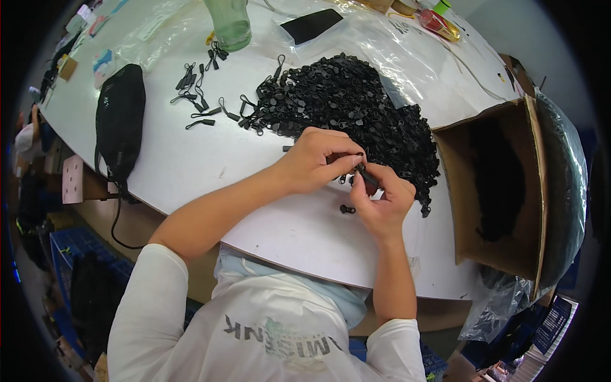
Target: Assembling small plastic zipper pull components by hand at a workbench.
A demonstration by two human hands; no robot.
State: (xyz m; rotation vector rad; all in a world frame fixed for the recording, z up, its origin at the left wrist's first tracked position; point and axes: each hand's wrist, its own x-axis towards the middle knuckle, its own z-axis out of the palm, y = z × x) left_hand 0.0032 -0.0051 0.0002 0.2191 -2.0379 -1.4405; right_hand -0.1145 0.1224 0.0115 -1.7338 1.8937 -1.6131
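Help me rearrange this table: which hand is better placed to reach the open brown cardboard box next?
Probably the right hand: it's nearer the box than the left hand, though both are occupied with small black plastic-looking pieces.

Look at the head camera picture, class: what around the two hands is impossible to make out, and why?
All in the head view:
1) Small black piece between left hand and right hand: fingers hide its full shape.
2) Black pile's lower layers: upper parts cover them.
3) Green-tinted vessel's top: upper edge cuts it off.
4) Cardboard box's contents: too dark to identify.
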